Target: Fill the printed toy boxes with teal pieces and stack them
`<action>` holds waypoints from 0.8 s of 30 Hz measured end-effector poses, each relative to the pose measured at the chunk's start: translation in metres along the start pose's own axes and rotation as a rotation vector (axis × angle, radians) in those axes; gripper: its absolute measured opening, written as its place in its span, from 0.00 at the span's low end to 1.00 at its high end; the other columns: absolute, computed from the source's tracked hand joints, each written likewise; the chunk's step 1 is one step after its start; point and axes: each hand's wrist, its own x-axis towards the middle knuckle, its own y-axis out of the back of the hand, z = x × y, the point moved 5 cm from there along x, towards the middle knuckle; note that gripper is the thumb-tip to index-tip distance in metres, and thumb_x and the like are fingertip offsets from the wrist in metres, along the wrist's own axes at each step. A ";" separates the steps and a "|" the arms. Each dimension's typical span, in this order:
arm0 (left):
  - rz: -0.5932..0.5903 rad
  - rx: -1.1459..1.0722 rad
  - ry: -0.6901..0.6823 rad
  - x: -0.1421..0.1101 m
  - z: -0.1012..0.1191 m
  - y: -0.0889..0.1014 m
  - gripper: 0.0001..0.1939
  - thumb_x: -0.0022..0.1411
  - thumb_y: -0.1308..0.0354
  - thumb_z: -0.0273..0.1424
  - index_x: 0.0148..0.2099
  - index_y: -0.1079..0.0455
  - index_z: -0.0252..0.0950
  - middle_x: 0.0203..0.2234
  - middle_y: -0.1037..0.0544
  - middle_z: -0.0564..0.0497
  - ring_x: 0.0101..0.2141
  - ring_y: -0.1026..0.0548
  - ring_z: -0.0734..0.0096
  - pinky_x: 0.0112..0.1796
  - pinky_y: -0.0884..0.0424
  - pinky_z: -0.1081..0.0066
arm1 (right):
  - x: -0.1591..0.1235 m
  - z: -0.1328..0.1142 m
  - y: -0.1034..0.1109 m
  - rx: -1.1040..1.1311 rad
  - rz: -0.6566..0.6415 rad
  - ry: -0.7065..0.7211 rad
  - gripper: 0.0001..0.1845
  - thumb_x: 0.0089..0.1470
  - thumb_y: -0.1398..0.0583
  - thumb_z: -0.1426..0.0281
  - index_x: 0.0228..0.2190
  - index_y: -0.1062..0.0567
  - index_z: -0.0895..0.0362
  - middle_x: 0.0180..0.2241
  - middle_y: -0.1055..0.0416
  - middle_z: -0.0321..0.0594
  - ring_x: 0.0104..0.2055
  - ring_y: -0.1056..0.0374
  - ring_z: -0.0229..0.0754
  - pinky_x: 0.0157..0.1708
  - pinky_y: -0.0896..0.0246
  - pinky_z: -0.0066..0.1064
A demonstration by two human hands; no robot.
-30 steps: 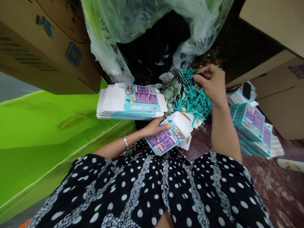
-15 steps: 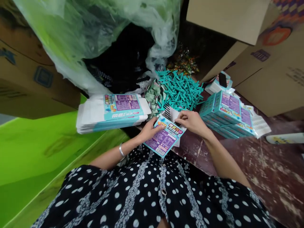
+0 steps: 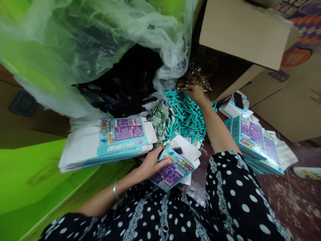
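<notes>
My left hand [image 3: 153, 164] grips a blue and purple printed carton [image 3: 177, 175], thumb across its front. The carton's white flaps stand open at the top, and a black ridged piece [image 3: 178, 150] shows inside its mouth. My right hand [image 3: 197, 94] reaches away from the carton to the far edge of the turquoise sticks [image 3: 187, 117], beside a heap of small shiny orange and gold packets [image 3: 198, 78]. Its fingers are curled together; whatever they hold is hidden. Pale green sachets [image 3: 162, 118] lie left of the sticks.
Flat cartons [image 3: 105, 147] are stacked at left. Filled cartons [image 3: 250, 134] stand at right, with a dark phone [image 3: 238, 100] on a white stack behind. A clear plastic bag [image 3: 173, 63] holds black pieces [image 3: 120, 83]. Cardboard boxes [image 3: 281, 100] flank the table.
My right hand has left the carton's mouth and moved forward to the small packets. My left hand keeps hold of the carton. The black piece now sits lower inside it. The view has tilted up.
</notes>
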 end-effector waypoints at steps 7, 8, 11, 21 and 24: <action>-0.007 -0.144 0.054 0.001 0.009 0.017 0.23 0.63 0.31 0.53 0.49 0.28 0.43 0.41 0.17 0.51 0.43 0.20 0.54 0.46 0.27 0.60 | 0.057 -0.018 -0.051 -0.201 -0.275 0.055 0.25 0.54 0.33 0.79 0.54 0.13 0.59 0.56 0.18 0.58 0.60 0.22 0.65 0.60 0.28 0.51; -0.007 -0.136 0.063 0.001 0.006 0.017 0.24 0.62 0.31 0.54 0.48 0.29 0.42 0.40 0.17 0.51 0.42 0.20 0.54 0.46 0.27 0.60 | 0.056 -0.016 -0.050 -0.179 -0.227 0.047 0.23 0.55 0.33 0.79 0.53 0.13 0.59 0.55 0.17 0.59 0.60 0.22 0.65 0.59 0.28 0.51; -0.023 -0.133 0.077 0.004 -0.006 0.011 0.25 0.62 0.30 0.54 0.48 0.29 0.42 0.40 0.17 0.50 0.43 0.20 0.53 0.46 0.27 0.60 | 0.049 -0.001 -0.045 -0.045 -0.094 -0.013 0.16 0.57 0.35 0.77 0.46 0.13 0.64 0.48 0.16 0.59 0.54 0.20 0.62 0.56 0.26 0.46; 0.051 -0.100 0.004 0.012 0.000 0.012 0.23 0.64 0.34 0.54 0.46 0.28 0.40 0.43 0.16 0.47 0.47 0.20 0.51 0.50 0.25 0.58 | -0.011 0.049 0.061 0.334 0.254 0.005 0.12 0.69 0.39 0.64 0.48 0.21 0.58 0.40 0.20 0.46 0.41 0.22 0.48 0.43 0.27 0.39; 0.052 -0.094 -0.006 0.014 0.000 0.009 0.25 0.64 0.34 0.55 0.47 0.27 0.39 0.45 0.16 0.46 0.47 0.19 0.50 0.51 0.24 0.57 | -0.046 0.047 0.091 0.143 0.239 0.022 0.14 0.68 0.39 0.64 0.48 0.19 0.58 0.40 0.19 0.49 0.42 0.23 0.50 0.45 0.29 0.40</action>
